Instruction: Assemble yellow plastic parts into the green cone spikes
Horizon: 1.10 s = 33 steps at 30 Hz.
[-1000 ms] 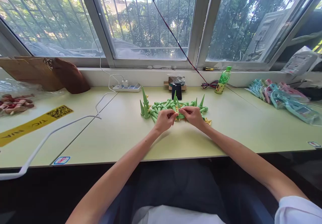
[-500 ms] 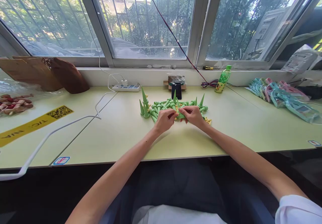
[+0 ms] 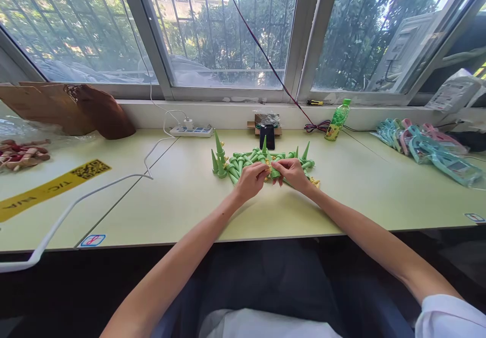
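Observation:
Both of my hands are pinched close together over a pile of green cone-shaped pieces [image 3: 240, 161] on the table. My right hand [image 3: 292, 173] has its fingers closed round a green cone-shaped piece [image 3: 275, 173], partly covered by the fingers. Just left of it, the thumb and fingertips of my left hand [image 3: 250, 181] are pressed together; whatever they hold is too small to make out. Several cones stand upright at the pile's left end, among them a tall green cone [image 3: 219, 145]. Small yellow pieces [image 3: 315, 181] lie among the cones and by my right wrist.
A black phone [image 3: 267, 136] leans against a small box [image 3: 261, 121] behind the pile. A green bottle [image 3: 337, 120] stands at the back right, near blue and pink plastic items [image 3: 421, 143]. A power strip [image 3: 192, 131] and a white cable [image 3: 114, 180] lie to the left.
My hands stay almost in place, with the fingertips shifting slightly. The green piece at my right fingertips is turned a little, and a small gap shows between the hands.

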Available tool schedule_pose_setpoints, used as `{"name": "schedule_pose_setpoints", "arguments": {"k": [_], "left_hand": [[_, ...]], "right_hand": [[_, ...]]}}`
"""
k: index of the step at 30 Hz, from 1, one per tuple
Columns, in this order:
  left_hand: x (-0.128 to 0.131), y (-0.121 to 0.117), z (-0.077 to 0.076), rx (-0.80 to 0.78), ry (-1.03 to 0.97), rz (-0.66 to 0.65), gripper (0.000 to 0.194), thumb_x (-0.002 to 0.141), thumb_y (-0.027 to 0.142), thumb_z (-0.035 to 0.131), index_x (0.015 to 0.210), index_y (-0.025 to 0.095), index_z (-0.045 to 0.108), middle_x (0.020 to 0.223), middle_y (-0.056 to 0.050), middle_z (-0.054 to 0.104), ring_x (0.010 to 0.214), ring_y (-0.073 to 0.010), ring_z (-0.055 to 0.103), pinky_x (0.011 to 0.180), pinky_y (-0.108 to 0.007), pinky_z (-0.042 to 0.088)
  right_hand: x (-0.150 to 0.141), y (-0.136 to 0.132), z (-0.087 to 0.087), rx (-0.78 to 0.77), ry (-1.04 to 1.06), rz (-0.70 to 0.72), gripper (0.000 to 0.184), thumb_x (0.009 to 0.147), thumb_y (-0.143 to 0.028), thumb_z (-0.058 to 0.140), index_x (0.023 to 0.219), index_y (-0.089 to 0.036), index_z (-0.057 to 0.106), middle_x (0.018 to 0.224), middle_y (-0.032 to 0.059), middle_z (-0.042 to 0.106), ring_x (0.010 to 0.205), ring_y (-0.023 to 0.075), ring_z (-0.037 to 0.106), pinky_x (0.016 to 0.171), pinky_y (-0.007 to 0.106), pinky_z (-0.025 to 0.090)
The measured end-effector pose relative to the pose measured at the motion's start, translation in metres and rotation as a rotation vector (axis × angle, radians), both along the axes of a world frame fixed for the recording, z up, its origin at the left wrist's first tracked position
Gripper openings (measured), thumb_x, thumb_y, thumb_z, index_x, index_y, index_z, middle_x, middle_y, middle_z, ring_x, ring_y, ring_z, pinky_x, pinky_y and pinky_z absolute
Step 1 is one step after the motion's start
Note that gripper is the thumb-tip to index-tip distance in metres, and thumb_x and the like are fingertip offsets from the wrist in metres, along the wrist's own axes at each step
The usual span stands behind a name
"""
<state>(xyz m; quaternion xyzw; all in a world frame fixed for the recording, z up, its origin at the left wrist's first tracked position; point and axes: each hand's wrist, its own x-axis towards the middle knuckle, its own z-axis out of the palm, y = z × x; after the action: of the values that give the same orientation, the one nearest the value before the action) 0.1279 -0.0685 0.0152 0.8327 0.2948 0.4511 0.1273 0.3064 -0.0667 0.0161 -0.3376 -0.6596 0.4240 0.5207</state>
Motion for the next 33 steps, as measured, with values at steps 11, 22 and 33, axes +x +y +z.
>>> {"name": "schedule_pose_setpoints", "arguments": {"k": [11, 22, 33], "left_hand": [[0.006, -0.002, 0.002, -0.279, -0.126, 0.035, 0.02, 0.083, 0.024, 0.057, 0.065, 0.017, 0.055, 0.053, 0.003, 0.05, 0.046, -0.0081, 0.04, 0.047, -0.022, 0.033], [0.003, -0.007, 0.01, -0.816, -0.425, -0.199, 0.037, 0.075, 0.046, 0.073, 0.066, 0.015, 0.056, 0.052, 0.001, 0.053, 0.037, -0.0043, 0.037, 0.033, -0.019, 0.025], [0.009, -0.002, -0.001, -0.151, -0.075, 0.076, 0.019, 0.085, 0.031, 0.063, 0.073, 0.017, 0.059, 0.063, 0.001, 0.055, 0.052, -0.0089, 0.043, 0.053, -0.024, 0.036]], "right_hand": [[-0.001, 0.001, -0.004, 0.009, -0.024, -0.048, 0.047, 0.077, -0.062, 0.068, 0.069, -0.016, 0.068, 0.06, 0.0027, 0.064, 0.046, 0.0163, 0.062, 0.038, 0.025, 0.045], [-0.002, 0.002, -0.007, 0.109, -0.062, -0.158, 0.036, 0.077, -0.053, 0.073, 0.08, -0.017, 0.071, 0.059, -0.0007, 0.059, 0.043, 0.0098, 0.05, 0.039, 0.023, 0.042], [-0.002, 0.011, -0.015, 0.103, -0.109, -0.107, 0.039, 0.087, -0.058, 0.059, 0.088, -0.021, 0.07, 0.066, 0.0013, 0.061, 0.048, 0.0127, 0.053, 0.041, 0.026, 0.048]]}}
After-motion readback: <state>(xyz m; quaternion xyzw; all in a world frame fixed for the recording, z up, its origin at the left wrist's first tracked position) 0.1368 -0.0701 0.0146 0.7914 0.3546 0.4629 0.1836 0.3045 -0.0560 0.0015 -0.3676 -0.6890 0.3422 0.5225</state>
